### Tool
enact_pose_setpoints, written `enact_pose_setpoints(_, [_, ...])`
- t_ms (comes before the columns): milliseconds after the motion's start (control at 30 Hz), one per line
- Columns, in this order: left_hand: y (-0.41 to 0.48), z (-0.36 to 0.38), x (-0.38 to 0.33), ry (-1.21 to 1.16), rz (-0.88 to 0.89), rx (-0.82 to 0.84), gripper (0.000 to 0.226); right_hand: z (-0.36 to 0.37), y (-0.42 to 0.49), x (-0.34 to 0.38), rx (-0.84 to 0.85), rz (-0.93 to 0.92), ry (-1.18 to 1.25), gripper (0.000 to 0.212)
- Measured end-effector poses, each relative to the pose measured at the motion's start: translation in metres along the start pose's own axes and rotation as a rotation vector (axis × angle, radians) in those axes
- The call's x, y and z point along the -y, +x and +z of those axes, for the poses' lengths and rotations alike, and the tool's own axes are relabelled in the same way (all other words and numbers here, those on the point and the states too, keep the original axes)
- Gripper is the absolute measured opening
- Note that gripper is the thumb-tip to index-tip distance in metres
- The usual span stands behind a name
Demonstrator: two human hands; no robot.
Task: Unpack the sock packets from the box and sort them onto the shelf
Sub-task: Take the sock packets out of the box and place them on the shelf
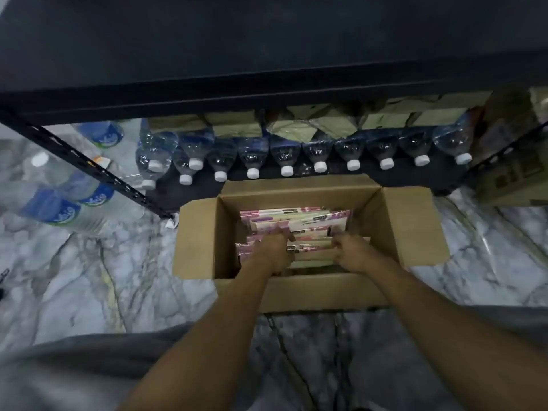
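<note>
Item 1: sock packets [296, 221]. Flat pink, white and purple sleeves, stacked on edge and overlapping inside the open cardboard box [415, 226]. I judge them light, floppy and slick in their film wrapping, so a loose stack is likely to fan out and slide. I would take them as a squeezed bundle, pressing from both short ends with fingers under the lower edge.

Item 2: left grip [271, 252]. A bare hand down in the box, fingers curled over the near packets at the left side of the stack.

Item 3: right grip [354, 252]. A bare hand, fingers curled into the same packets at the right side. Fingertips are buried, so I cannot say how many packets each hand has.

Item 4: box. All four flaps folded out, standing on the marble floor [74, 277], just in front of the shelf [267, 84].

Item 5: shelf. Dark metal. The lower tier carries a row of water bottles [286, 161] lying caps outward, with olive packs [296, 126] behind them.

Item 6: large bottles [59, 209]. On the floor at left.
</note>
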State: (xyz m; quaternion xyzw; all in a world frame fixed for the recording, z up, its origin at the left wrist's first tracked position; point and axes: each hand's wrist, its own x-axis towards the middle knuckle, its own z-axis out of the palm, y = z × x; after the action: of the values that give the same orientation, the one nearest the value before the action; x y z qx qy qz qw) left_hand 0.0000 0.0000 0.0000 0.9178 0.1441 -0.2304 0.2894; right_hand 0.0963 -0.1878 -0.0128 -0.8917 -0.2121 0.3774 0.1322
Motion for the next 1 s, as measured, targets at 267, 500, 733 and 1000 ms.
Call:
enact_pose_setpoints(267, [0.009,0.015,0.012,0.148,0.018,0.031,0.056,0.001,0.008,-0.004,-0.001,0.026,-0.171,0.043])
enact_pose_setpoints(500, [0.001,0.008,0.026,0.017,-0.012,-0.059,0.053,0.006,0.006,-0.004,-0.024,0.022,-0.179,0.038])
enact_pose_setpoints(733, [-0.008,0.010,0.040,-0.077,-0.048,-0.126,0.048,0.010,0.008,-0.003,0.029,0.028,-0.251,0.031])
enact_pose_setpoints(1000, [-0.007,0.015,0.043,-0.113,-0.068,-0.120,0.047,0.017,0.015,-0.005,0.028,0.118,-0.222,0.053])
